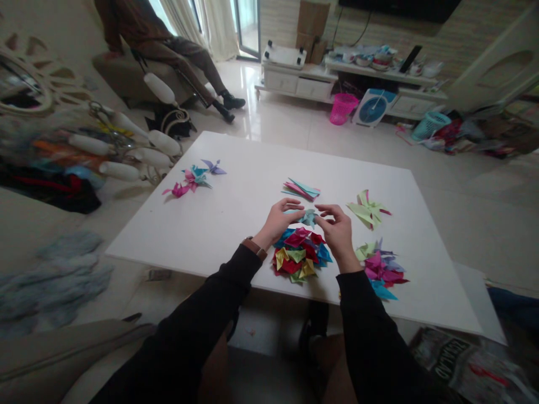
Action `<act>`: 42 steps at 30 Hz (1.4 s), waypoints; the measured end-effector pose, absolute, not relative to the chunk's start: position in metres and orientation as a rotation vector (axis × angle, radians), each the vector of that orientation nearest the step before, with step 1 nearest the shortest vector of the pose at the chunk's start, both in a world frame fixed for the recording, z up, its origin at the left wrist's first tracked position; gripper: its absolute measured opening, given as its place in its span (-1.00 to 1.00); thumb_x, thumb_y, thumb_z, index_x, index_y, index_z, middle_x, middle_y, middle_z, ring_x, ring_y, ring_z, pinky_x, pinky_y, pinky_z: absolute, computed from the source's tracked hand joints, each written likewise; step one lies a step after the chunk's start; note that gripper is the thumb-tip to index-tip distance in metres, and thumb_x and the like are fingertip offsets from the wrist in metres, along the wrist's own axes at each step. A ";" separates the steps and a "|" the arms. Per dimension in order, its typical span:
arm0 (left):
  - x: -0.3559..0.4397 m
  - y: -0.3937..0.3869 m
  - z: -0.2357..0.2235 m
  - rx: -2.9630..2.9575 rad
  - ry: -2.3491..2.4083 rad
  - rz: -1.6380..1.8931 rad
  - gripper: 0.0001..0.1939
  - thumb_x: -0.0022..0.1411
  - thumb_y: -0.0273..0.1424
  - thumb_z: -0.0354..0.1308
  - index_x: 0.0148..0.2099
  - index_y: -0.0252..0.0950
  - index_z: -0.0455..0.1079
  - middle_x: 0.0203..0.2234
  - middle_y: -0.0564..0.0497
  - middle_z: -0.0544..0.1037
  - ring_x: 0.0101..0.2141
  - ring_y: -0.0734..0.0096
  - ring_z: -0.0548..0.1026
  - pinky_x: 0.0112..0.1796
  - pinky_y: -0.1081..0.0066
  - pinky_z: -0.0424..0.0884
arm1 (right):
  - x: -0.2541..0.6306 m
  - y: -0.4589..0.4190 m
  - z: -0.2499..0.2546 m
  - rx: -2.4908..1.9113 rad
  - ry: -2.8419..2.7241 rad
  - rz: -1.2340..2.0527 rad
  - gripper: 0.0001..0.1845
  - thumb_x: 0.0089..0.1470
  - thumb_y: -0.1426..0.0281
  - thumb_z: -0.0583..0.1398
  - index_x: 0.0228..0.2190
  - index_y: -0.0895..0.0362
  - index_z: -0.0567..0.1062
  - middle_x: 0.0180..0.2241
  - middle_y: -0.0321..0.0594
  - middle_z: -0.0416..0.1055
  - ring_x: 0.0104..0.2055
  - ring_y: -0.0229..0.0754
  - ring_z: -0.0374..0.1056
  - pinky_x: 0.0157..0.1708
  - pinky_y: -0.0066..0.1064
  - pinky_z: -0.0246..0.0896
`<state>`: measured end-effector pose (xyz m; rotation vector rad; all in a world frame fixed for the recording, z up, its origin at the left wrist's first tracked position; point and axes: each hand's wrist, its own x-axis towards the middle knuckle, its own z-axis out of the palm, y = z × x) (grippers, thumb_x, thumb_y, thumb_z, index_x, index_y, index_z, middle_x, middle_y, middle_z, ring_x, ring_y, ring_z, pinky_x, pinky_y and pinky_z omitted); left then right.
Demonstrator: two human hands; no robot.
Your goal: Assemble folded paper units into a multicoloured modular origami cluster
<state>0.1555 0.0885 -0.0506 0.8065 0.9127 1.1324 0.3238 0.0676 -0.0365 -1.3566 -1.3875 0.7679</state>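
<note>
Between my two hands is a light blue origami piece [309, 217], held a little above the white table [236, 224]. My left hand [281, 220] pinches its left side with thumb and fingers. From the other side, my right hand [336, 227] grips its right edge, the index finger raised and curved. Just below lies a heap of folded paper pieces [298, 255] in red, blue, yellow and green. Beyond my hands rests a small stack of pink and teal folded strips [301, 189]. Its exact folds are too small to make out.
Green folded papers [368, 210] and a purple, pink and blue pile [381, 269] lie on the right of the table. Several paper cranes [191, 178] sit far left. A lamp with white shades [160, 143] stands beside the left edge; a seated person [168, 50] is behind it.
</note>
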 end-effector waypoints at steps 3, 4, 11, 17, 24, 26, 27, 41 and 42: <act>0.155 0.089 -0.053 0.806 0.914 1.129 -0.49 -0.08 -0.38 0.51 -0.08 -0.37 0.42 -0.26 -0.13 0.61 -0.31 0.33 0.59 -0.22 0.27 0.55 | 0.323 0.067 -0.039 -1.302 -1.461 0.833 -0.69 0.01 0.39 0.27 -0.16 0.05 0.63 -0.12 -0.17 0.51 -0.15 -0.13 0.40 -0.33 -0.37 0.26; 0.155 0.089 -0.053 0.799 0.913 1.126 -0.47 -0.08 -0.37 0.52 -0.07 -0.36 0.41 -0.30 -0.10 0.61 -0.34 0.34 0.59 -0.23 0.27 0.55 | 0.322 0.067 -0.040 -1.297 -1.479 0.848 -0.70 0.02 0.38 0.27 -0.15 0.05 0.63 -0.13 -0.17 0.52 -0.15 -0.13 0.41 -0.31 -0.36 0.26; 0.155 0.089 -0.051 0.739 0.914 1.130 -0.44 -0.08 -0.30 0.53 -0.08 -0.33 0.38 -0.43 0.00 0.59 -0.43 0.40 0.56 -0.32 0.34 0.52 | 0.321 0.066 -0.038 -1.340 -1.509 0.888 -0.77 0.01 0.27 0.33 -0.26 0.07 0.62 -0.23 -0.17 0.56 -0.24 -0.13 0.41 -0.35 -0.35 0.26; 0.154 0.090 -0.057 0.764 0.973 1.095 -0.43 -0.10 -0.24 0.53 -0.11 -0.33 0.37 -0.41 -0.05 0.62 -0.46 0.40 0.54 -0.39 0.42 0.42 | 0.320 0.065 -0.037 -1.293 -1.645 0.868 -0.84 0.01 0.29 0.33 -0.31 0.05 0.59 -0.26 -0.22 0.52 -0.26 -0.16 0.40 -0.35 -0.36 0.24; 0.153 0.094 -0.056 0.749 1.016 1.073 -0.69 0.11 -0.26 0.35 -0.19 -0.33 0.41 -0.40 -0.02 0.58 -0.48 0.47 0.51 -0.39 0.45 0.41 | 0.320 0.063 -0.041 -1.298 -1.674 0.786 -0.93 0.04 0.33 0.29 -0.41 0.06 0.57 -0.36 -0.26 0.51 -0.37 -0.20 0.40 -0.37 -0.36 0.26; 0.151 0.094 -0.054 0.730 1.044 1.063 -0.77 0.17 -0.28 0.25 -0.20 -0.32 0.41 -0.35 -0.04 0.58 -0.47 0.48 0.52 -0.38 0.46 0.41 | 0.323 0.063 -0.040 -1.380 -1.688 0.720 -0.92 0.05 0.33 0.27 -0.42 0.06 0.56 -0.41 -0.27 0.52 -0.41 -0.19 0.40 -0.36 -0.35 0.26; 0.150 0.094 -0.054 0.729 1.058 1.060 -0.79 0.19 -0.29 0.22 -0.20 -0.32 0.40 -0.31 -0.06 0.59 -0.45 0.46 0.54 -0.37 0.46 0.42 | 0.327 0.063 -0.040 -1.432 -1.707 0.671 -0.91 0.06 0.34 0.25 -0.44 0.06 0.56 -0.44 -0.27 0.52 -0.42 -0.19 0.39 -0.35 -0.34 0.26; 0.144 0.092 -0.050 0.806 1.153 0.987 -0.83 0.11 -0.40 0.14 -0.20 -0.31 0.41 -0.25 -0.09 0.58 -0.41 0.42 0.55 -0.34 0.44 0.40 | 0.477 0.032 -0.069 -2.166 -2.165 0.381 -0.94 -0.16 0.42 0.29 -0.55 0.07 0.62 -0.43 -0.14 0.56 -0.33 -0.08 0.42 -0.36 -0.35 0.15; 0.144 0.092 -0.050 0.807 1.154 0.987 -0.83 0.11 -0.40 0.14 -0.21 -0.31 0.41 -0.26 -0.09 0.58 -0.41 0.42 0.55 -0.35 0.43 0.40 | 0.483 0.028 -0.071 -2.201 -2.213 0.404 -0.93 -0.16 0.43 0.28 -0.55 0.08 0.62 -0.42 -0.13 0.56 -0.33 -0.08 0.42 -0.36 -0.35 0.15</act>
